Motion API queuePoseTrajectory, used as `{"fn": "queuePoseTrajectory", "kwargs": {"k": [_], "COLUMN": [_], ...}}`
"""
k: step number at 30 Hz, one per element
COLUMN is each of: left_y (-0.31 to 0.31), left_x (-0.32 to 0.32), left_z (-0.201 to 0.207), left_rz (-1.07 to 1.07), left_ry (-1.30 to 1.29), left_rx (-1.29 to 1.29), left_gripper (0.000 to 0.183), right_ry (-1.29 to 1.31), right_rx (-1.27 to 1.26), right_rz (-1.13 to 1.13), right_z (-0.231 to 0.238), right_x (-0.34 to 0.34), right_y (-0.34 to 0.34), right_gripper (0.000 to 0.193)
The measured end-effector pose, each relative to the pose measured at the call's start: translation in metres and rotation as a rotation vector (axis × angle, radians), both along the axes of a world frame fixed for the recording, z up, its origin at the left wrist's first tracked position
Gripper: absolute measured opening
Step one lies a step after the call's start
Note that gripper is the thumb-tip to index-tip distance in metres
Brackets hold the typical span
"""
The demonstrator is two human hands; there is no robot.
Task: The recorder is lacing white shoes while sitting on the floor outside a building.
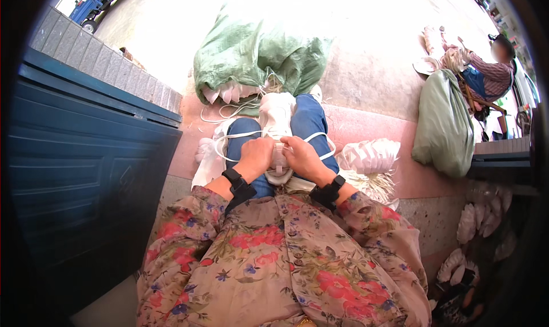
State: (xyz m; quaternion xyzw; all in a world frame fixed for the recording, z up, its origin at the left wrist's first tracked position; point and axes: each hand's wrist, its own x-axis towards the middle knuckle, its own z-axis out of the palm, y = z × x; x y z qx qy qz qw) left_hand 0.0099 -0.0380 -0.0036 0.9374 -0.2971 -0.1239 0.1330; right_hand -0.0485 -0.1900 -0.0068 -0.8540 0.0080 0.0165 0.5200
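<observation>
A white shoe (277, 111) lies lengthwise on my lap, between my jeans-clad knees, its heel end toward my body. My left hand (257, 156) is closed at the shoe's left side, and my right hand (305, 160) pinches at its right side near the opening. White shoelace (219, 145) loops out to the left past my left hand. Another loop of it curves out to the right over my knee. Both hands seem to grip lace close to the shoe; my fingers partly hide the exact hold.
Ahead of my knees, a green woven sack (260, 55) spills white shoe pieces and cords. Stacked white shoe uppers (372, 155) and a bundle of white laces (374, 185) lie right. Blue panels (86, 172) stand left. Another full sack (443, 124) and a seated person (486, 78) are farther right.
</observation>
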Motion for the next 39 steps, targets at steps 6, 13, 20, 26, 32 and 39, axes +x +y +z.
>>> {"fn": "queuePoseTrajectory", "kwargs": {"k": [6, 13, 20, 26, 32, 39], "left_y": [0.006, 0.006, -0.001, -0.004, -0.011, -0.008], "left_x": [0.01, 0.019, 0.008, -0.005, -0.002, 0.011], "left_z": [-0.006, -0.003, -0.009, -0.007, 0.0, 0.005], "left_rz": [-0.005, 0.507, 0.565, 0.26, 0.062, 0.0], "left_ry": [0.237, 1.308, 1.185, 0.445, 0.206, 0.043], "left_rx": [-0.622, -0.684, -0.764, -0.488, -0.386, -0.428], "left_gripper": [0.014, 0.011, 0.011, 0.018, 0.023, 0.027], "right_ry": [-0.083, -0.113, -0.088, 0.023, 0.466, 0.579], "right_rx": [-0.156, -0.2, -0.154, -0.037, 0.661, 0.555], "right_rz": [0.048, 0.055, 0.019, -0.053, -0.164, -0.205], "right_z": [-0.014, -0.013, -0.016, -0.015, 0.044, 0.036], "right_x": [0.002, 0.0, 0.011, 0.014, 0.02, 0.018], "right_y": [-0.001, -0.003, -0.001, 0.001, -0.032, -0.023], "right_gripper": [0.032, 0.031, 0.026, 0.023, 0.015, 0.028]}}
